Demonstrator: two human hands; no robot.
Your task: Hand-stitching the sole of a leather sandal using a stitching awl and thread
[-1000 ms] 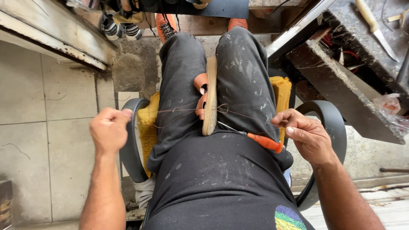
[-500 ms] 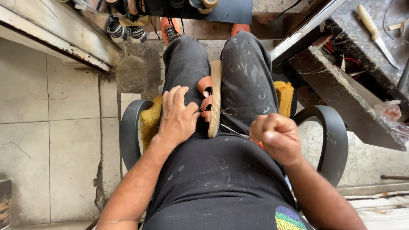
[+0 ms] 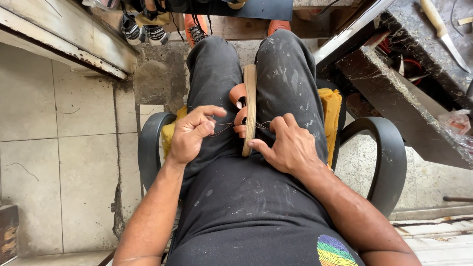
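**Sandal clamped between my knees**

The sandal (image 3: 249, 106) stands on edge between my thighs, toe pointing away from me, its tan sole a thin upright strip and its orange straps bulging out on the left side. My left hand (image 3: 193, 134) is closed in a pinch, thumb and forefinger gripping a thin thread (image 3: 224, 129) that runs across to the straps. My right hand (image 3: 290, 145) lies half open against the sole's right side, thumb pressed at its near end, fingers curled over my thigh; whether it holds thread I cannot tell. I sit in a black-armed chair (image 3: 389, 157) with a yellow cushion (image 3: 335, 106).
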